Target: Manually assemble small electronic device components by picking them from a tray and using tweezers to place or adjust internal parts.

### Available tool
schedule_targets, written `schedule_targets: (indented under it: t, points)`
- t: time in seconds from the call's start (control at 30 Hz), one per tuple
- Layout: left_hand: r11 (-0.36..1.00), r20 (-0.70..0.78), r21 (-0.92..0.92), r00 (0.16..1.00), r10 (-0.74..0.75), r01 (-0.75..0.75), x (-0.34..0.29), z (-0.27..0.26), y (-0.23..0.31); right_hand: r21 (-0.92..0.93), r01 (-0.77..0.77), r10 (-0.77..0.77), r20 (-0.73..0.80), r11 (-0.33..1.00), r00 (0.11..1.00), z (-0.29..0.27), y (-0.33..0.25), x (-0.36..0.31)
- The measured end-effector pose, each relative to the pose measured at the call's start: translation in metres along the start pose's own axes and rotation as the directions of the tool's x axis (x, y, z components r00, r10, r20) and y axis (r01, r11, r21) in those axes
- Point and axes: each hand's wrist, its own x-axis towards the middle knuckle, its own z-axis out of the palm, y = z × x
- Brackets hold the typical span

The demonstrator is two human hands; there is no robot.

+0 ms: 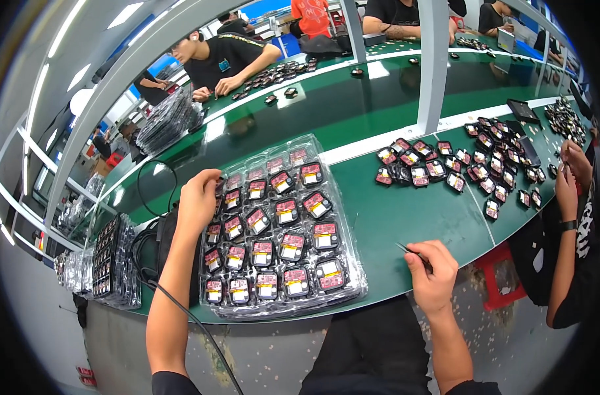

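Observation:
My left hand [200, 197] reaches over the far left corner of a clear plastic blister tray [352, 280]. Its thumb and fingers pinch together at the tray's edge; a dark bit shows at the fingertips, too small to name. In the tray's pockets lie rows of small black-cased modules [262, 253], each with a reddish face and a white-and-yellow label. The farthest row looks paler, seen through plastic. To the right of the tray, my right hand [434, 273] is closed around dark tweezers [405, 248], whose tips point left above the green tabletop.
Loose modules [491, 158] are heaped on the green table [385, 224] to the right, near a co-worker's hands [570, 174]. Stacked trays [115, 263] stand at the left, beside a black cable [201, 326]. A white post [433, 72] rises beyond the tray; other people sit across.

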Motion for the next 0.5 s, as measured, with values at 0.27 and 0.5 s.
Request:
schedule_targets:
  t: [0.27,0.5]
  points:
    - [0.992,0.058,0.111,0.997,0.055,-0.061,-0.017,-0.011,0.01,-0.02,0.003,-0.002,0.041,1.0,0.999,0.003,0.0,-0.001]
    - [0.986,-0.013,0.081,0.989,0.147,-0.145,-0.017,0.001,-0.005,-0.066,-0.009,0.012,0.052,0.998,0.999,0.0,-0.006,0.004]
